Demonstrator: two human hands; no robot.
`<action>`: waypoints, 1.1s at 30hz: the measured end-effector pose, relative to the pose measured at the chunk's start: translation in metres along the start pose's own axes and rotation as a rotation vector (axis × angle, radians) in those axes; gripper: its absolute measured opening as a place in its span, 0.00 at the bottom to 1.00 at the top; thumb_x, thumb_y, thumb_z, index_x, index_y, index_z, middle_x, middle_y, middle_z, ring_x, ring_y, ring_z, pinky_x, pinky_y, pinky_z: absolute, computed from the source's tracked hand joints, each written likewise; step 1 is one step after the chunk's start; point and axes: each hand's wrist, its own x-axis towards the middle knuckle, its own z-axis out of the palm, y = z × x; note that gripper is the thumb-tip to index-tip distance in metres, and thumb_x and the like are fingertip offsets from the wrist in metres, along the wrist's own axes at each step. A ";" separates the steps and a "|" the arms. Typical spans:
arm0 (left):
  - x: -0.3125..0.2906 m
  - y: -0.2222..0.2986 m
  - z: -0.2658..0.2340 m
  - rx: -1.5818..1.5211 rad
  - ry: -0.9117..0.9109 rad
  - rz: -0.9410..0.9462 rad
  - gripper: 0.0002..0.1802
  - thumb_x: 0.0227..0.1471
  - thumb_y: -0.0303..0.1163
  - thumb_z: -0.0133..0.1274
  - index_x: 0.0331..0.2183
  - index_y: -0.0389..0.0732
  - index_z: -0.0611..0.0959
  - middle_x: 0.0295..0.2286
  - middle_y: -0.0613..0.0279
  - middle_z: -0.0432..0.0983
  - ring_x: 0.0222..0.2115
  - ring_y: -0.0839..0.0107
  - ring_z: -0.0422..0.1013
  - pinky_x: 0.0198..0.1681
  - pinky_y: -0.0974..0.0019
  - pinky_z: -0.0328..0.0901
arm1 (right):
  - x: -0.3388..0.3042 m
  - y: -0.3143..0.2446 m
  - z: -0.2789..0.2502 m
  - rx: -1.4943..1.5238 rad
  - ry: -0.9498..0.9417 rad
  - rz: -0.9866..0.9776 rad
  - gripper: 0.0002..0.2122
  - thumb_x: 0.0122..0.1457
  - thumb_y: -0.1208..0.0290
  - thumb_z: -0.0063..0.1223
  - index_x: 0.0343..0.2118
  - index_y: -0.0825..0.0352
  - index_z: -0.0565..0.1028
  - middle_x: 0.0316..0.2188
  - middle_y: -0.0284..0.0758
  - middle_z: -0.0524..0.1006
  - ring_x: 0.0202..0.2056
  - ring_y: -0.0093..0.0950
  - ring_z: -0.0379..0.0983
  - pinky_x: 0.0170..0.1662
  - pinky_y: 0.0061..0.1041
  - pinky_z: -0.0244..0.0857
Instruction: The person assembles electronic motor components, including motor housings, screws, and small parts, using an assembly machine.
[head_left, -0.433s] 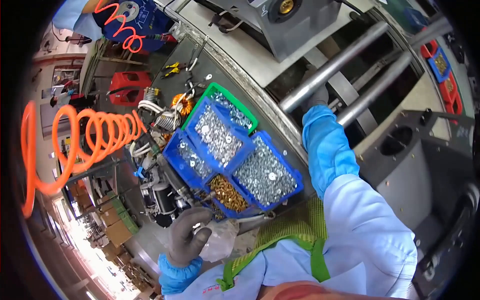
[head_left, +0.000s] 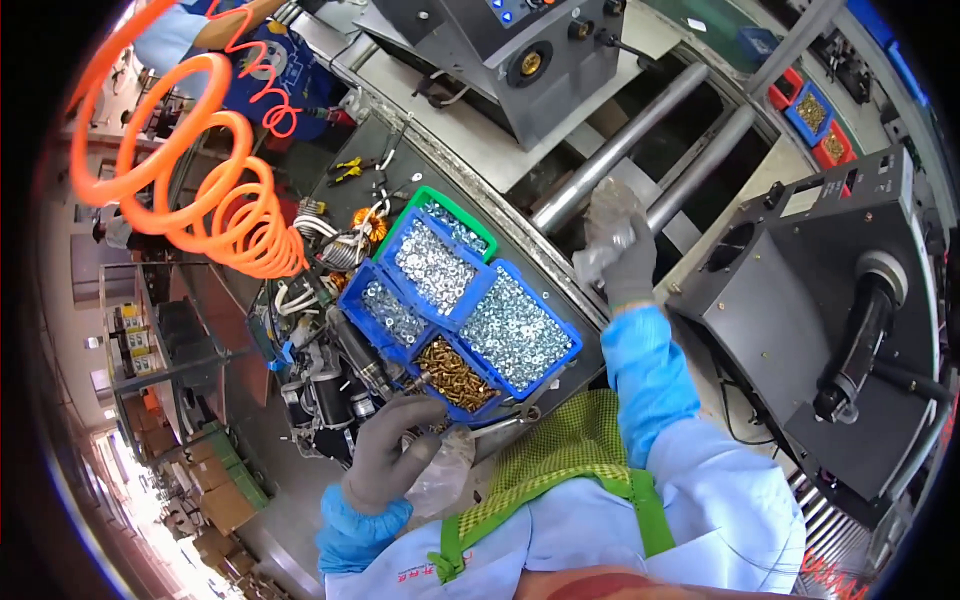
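My right hand (head_left: 632,268), in a grey glove with a blue sleeve cover, is closed on a crumpled clear plastic bag (head_left: 608,225) beside the metal rollers (head_left: 620,150). My left hand (head_left: 392,452), gloved too, is loosely curved with the thumb apart from the fingers, and I see nothing gripped in it. Another clear bag (head_left: 445,478) lies right beside its thumb. Just beyond this hand, a blue bin holds brass-coloured bolts (head_left: 455,375). Around it stand blue bins of silver washers (head_left: 432,265) and silver nuts or washers (head_left: 515,330), plus a green-rimmed bin (head_left: 485,240).
A wrench (head_left: 505,424) lies at the bench's near edge. Left of the bins are a power tool (head_left: 355,350) and cables. An orange coiled hose (head_left: 235,215) hangs at the left. Grey machine housings (head_left: 800,330) stand right and far; a co-worker's arm (head_left: 235,25) shows far left.
My right hand has come back from under the rollers, bringing a clear bag into sight. My left hand has shifted slightly rightward. The whole view has turned, showing more of the right-hand machine.
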 end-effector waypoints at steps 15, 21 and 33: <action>-0.042 0.000 0.066 -1.446 0.212 -0.148 0.39 0.52 0.61 0.42 0.57 0.48 0.57 0.52 0.59 0.61 0.53 0.62 0.59 0.51 0.51 0.61 | -0.252 -0.176 0.125 -0.657 -0.912 0.125 0.24 0.58 0.57 0.42 0.50 0.72 0.66 0.49 0.43 0.69 0.50 0.33 0.66 0.54 0.30 0.58; -0.189 -0.035 0.068 -1.801 0.175 0.113 0.37 0.51 0.61 0.43 0.55 0.50 0.60 0.53 0.60 0.60 0.54 0.61 0.57 0.52 0.45 0.58 | -0.386 -0.141 0.181 -0.514 -1.189 0.712 0.26 0.51 0.60 0.50 0.50 0.74 0.65 0.45 0.45 0.71 0.45 0.36 0.70 0.49 0.34 0.64; -0.409 -0.219 0.129 -1.782 1.076 0.111 0.48 0.44 0.68 0.45 0.55 0.42 0.61 0.51 0.56 0.62 0.51 0.61 0.63 0.54 0.55 0.59 | -0.581 0.075 0.184 -0.847 -1.390 1.498 0.15 0.55 0.74 0.47 0.46 0.71 0.69 0.39 0.34 0.74 0.38 0.25 0.72 0.42 0.23 0.67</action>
